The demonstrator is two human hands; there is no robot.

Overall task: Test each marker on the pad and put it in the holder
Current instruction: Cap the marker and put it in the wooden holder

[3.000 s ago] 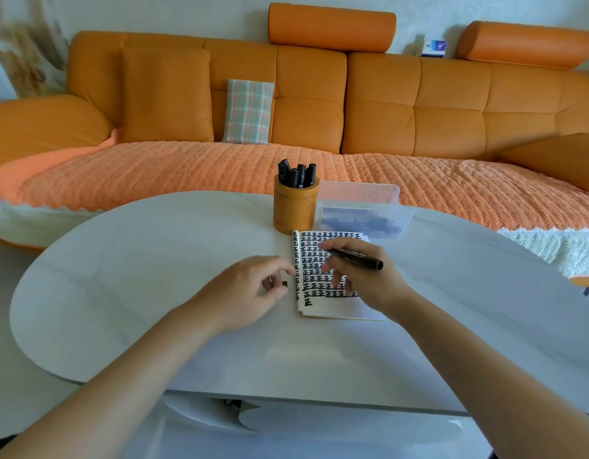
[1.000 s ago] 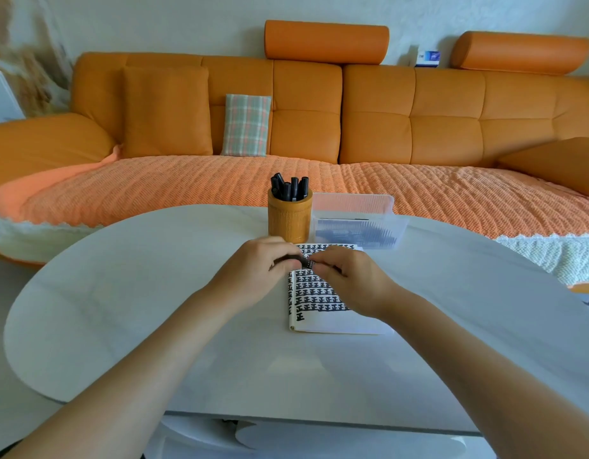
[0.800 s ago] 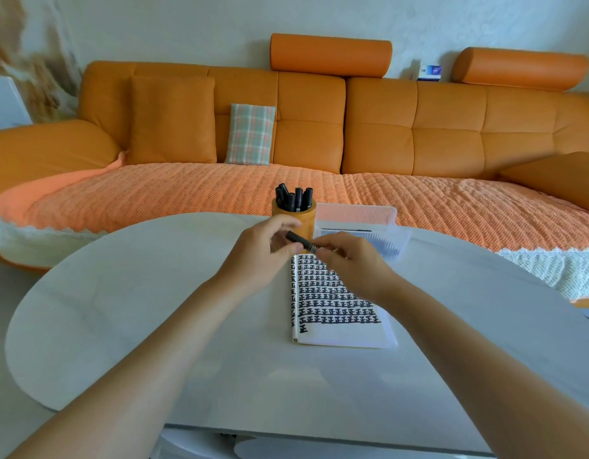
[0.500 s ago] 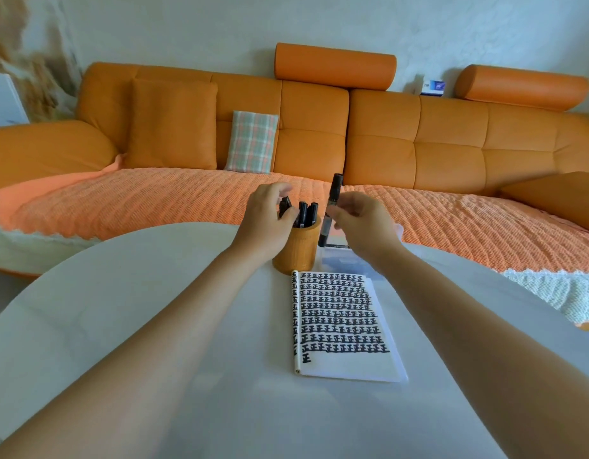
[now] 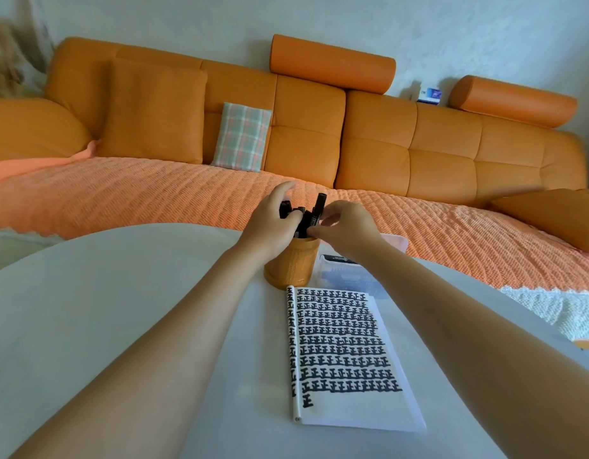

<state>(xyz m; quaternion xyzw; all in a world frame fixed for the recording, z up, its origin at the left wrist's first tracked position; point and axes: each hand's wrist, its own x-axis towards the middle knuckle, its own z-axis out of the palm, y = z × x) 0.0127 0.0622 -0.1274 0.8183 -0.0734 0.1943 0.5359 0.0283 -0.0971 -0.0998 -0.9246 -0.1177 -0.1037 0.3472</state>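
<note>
I see both hands meeting over the holder (image 5: 291,266), a round wooden cup standing toward 12 o'clock on the table (image 5: 104,309). My right hand (image 5: 347,228) has its thumb and fingertips pinched on the marker (image 5: 320,203), which stands nearly upright with its lower end down in the cup and its capped top poking above the fingers. My left hand (image 5: 270,223) comes in from 9 o'clock of the cup: its thumb lies across the front of the other markers (image 5: 286,207) and its index finger rises behind them, so the bundle is clasped between them. The pad (image 5: 344,352) lies flat just at 5 o'clock of the holder, apart from both hands, its page filled with rows of black marks. A clear box (image 5: 344,276) sits at 3 o'clock of the holder, touching the pad's far edge; its contents are too blurred for me to name, perhaps more markers. Beyond the table runs an orange sofa (image 5: 379,140) with a plaid cushion (image 5: 241,140).
</note>
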